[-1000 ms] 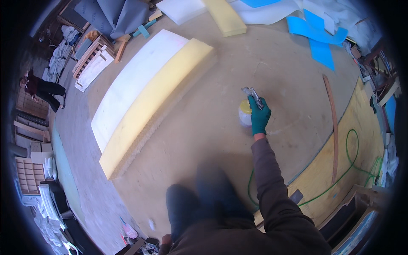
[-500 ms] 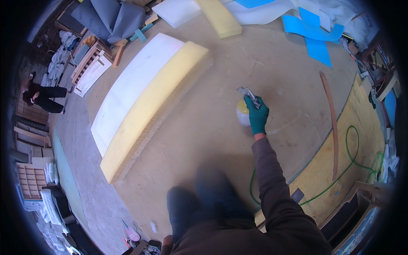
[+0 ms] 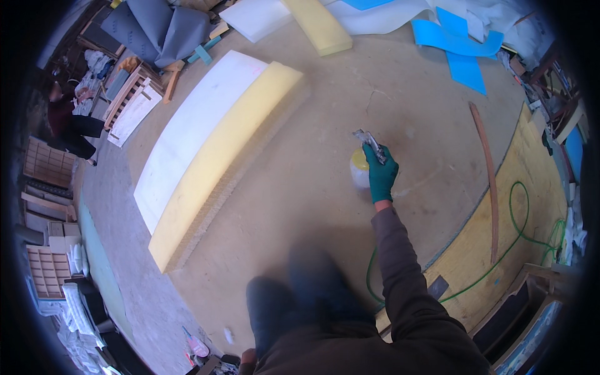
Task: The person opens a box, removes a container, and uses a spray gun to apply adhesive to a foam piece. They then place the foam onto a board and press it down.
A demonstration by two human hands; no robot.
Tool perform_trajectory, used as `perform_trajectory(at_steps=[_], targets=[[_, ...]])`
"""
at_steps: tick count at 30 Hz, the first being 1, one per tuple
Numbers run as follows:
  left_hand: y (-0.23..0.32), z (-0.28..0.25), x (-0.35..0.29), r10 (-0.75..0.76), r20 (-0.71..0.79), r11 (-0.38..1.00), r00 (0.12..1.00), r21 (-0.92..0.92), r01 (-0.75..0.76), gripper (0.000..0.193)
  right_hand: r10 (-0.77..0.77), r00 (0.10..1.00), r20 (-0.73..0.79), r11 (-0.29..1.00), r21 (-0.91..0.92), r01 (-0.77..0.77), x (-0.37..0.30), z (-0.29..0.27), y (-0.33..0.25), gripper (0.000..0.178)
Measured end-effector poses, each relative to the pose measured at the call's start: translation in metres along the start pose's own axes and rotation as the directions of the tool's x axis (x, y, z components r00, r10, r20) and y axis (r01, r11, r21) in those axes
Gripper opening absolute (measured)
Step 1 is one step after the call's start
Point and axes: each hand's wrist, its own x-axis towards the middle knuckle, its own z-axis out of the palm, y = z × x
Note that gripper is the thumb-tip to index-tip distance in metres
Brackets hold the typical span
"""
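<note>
My right hand [image 3: 382, 174], in a green glove, is wrapped round the handle of a metal spray gun [image 3: 370, 145]. Below the gun hangs a whitish pot [image 3: 360, 175] with a yellow lid. Only a bit of my left hand [image 3: 249, 356] shows at the lower edge, near my leg; its fingers are hidden. To the left, a thick curved yellow foam piece [image 3: 219, 169] lies against a white foam sheet [image 3: 194, 134] on the brown work surface [image 3: 281, 206], apart from the gun.
A green hose [image 3: 465, 289] runs across a plywood board [image 3: 531, 181] at right, near a thin wooden strip [image 3: 485, 175]. Blue foam strips [image 3: 465, 69] and another yellow foam strip [image 3: 322, 31] lie at the far side. Another person [image 3: 72, 125] stands far left by a wooden crate [image 3: 131, 94].
My right hand and the spray gun have shifted very slightly right and down. The person at far left has changed posture, standing more upright with arms out in front.
</note>
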Motion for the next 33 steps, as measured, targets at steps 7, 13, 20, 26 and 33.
perform_trajectory(at_steps=[7,13,20,26,33], targets=[[-0.002,0.009,0.005,-0.001,-0.023,0.992,1.0,-0.125,-0.002,0.022,0.039,0.984,0.174,0.999,-0.011,-0.038,-0.017,-0.006,0.002,0.029],[0.007,-0.002,0.0,0.049,-0.062,0.999,0.997,-0.009,-0.05,0.022,0.081,0.955,0.285,0.994,-0.089,-0.058,-0.028,-0.003,0.005,0.03],[0.007,-0.003,-0.005,-0.007,-0.029,0.998,1.0,-0.064,0.005,0.024,-0.005,0.996,0.086,0.996,0.084,-0.003,-0.011,0.006,-0.015,0.028],[0.001,0.002,0.004,-0.042,-0.027,0.997,0.999,-0.066,0.041,0.023,0.035,0.999,0.029,0.99,0.136,-0.039,0.0,0.003,-0.026,0.027],[-0.008,0.008,0.002,0.011,-0.042,0.996,0.999,-0.086,-0.014,0.018,-0.03,0.998,0.053,0.992,0.121,0.024,-0.012,0.007,-0.025,0.028]])
